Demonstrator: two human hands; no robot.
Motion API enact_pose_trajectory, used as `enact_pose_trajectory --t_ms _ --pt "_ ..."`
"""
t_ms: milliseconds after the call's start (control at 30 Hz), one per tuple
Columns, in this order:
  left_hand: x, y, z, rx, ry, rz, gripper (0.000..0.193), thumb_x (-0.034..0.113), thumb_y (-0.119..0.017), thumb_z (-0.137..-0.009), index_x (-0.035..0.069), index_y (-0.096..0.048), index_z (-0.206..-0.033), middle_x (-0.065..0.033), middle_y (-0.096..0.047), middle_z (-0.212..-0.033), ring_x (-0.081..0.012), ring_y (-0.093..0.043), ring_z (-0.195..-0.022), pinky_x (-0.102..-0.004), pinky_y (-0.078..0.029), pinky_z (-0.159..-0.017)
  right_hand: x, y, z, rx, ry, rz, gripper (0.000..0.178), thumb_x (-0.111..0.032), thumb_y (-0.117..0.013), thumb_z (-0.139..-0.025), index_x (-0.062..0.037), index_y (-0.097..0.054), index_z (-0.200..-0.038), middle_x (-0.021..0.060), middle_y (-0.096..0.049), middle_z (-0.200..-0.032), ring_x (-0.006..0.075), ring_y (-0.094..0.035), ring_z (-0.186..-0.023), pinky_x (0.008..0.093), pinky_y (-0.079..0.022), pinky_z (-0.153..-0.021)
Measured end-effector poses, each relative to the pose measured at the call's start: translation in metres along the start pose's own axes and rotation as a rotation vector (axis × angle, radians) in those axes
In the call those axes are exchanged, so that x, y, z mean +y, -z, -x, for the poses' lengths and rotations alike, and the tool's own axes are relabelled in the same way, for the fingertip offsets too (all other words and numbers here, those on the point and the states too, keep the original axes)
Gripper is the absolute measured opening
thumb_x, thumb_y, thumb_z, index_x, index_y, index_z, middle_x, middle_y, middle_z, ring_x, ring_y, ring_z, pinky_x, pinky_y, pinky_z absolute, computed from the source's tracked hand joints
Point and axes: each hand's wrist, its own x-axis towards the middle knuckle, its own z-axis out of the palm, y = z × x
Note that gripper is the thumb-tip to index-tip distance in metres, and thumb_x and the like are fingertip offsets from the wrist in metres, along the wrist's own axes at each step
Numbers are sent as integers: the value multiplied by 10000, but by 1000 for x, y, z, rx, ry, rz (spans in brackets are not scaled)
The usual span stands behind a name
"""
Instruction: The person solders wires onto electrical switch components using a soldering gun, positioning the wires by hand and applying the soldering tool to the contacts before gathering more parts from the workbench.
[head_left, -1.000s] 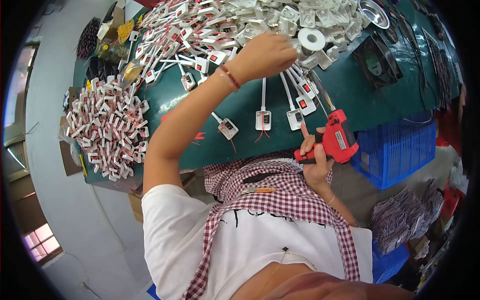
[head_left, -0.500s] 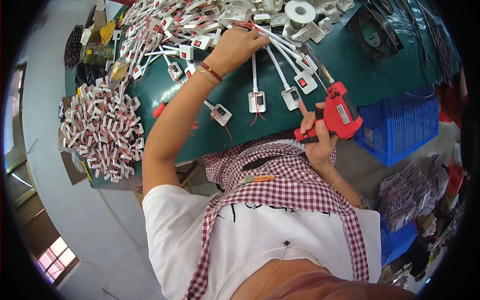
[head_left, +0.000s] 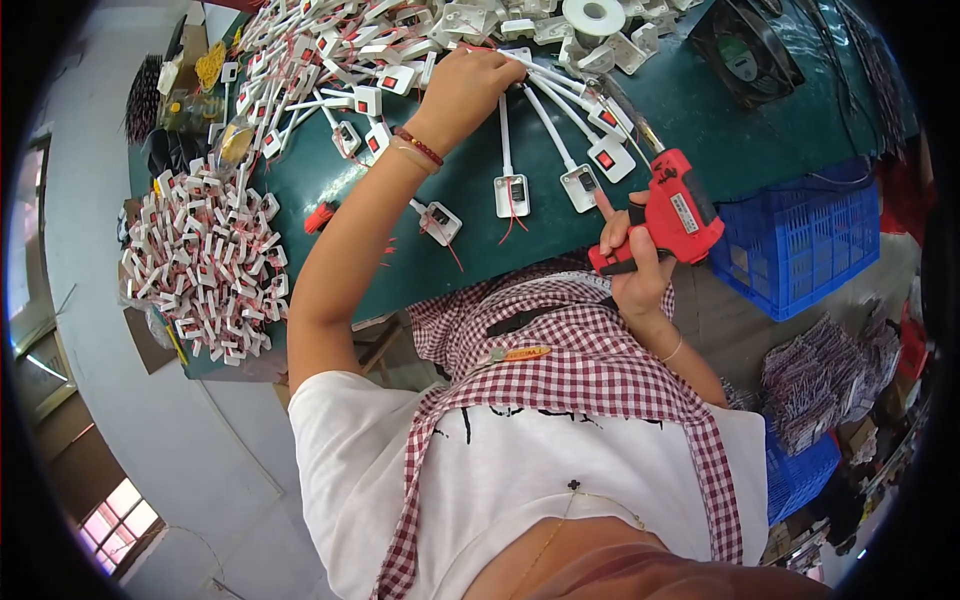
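Note:
My right hand (head_left: 636, 262) is wrapped round the handle of a red soldering gun (head_left: 684, 212), index finger stretched along it. The gun's metal barrel (head_left: 648, 134) points up and away over the green table, close to the white switch housings with red rockers (head_left: 613, 158). At the far middle my left hand (head_left: 468, 92) has its fingers bent together among white tubes and red wires (head_left: 478, 48); what they pinch is hidden. Below it, open white housings (head_left: 511, 196) on white tubes lie in a row, with red wires hanging out. Another open housing (head_left: 440, 223) lies by my left forearm.
Heaps of white switch pieces (head_left: 205, 260) cover the table's left side and far edge. A white spool (head_left: 594, 16) and a black fan (head_left: 745, 58) stand at the far right. Blue crates (head_left: 795, 240) are beside the table. A red-handled tool (head_left: 319, 217) lies near my left forearm.
The whole view has shifted slightly. My left hand has moved a little to the left, fingers still bent. The soldering gun has tilted slightly in my right hand.

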Motion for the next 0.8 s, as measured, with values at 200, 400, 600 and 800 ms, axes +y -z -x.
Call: enact_pose_trajectory --t_ms 200,400,600,800 --pt "9 9 4 50 -126 -231 152 101 -582 -776 120 -611 -925 -22 -650 -892 -186 -625 -854 -334 -460 -760 1 2 0 9 7 -19 317 -131 -481 -922 5 -412 -1200 32 -514 -724 132 -526 -641 552 -282 -1085" --pt "20 8 12 27 -66 -284 182 106 -581 -778 78 -596 -957 -37 -630 -892 -191 -604 -851 -336 -449 -749 -1 2 0 -4 7 -7 316 -128 -481 -923 4 -412 -1202 33 -515 -724 135 -527 -642 559 -278 -1086" --pt "89 29 11 2 -259 38 176 148 -577 -742 84 -573 -905 -42 -564 -953 -198 -546 -873 -321 -420 -743 3 2 1 43 3 2 314 -168 -469 -927 -14 -416 -1195 43 -487 -712 138 -504 -627 571 -303 -1065" --pt "107 10 14 -88 -257 61 113 154 -577 -736 78 -566 -818 -33 -518 -840 -187 -525 -820 -287 -458 -681 2 -1 1 52 18 -1 314 -193 -455 -938 -24 -414 -1199 43 -488 -722 137 -500 -632 562 -312 -1061"
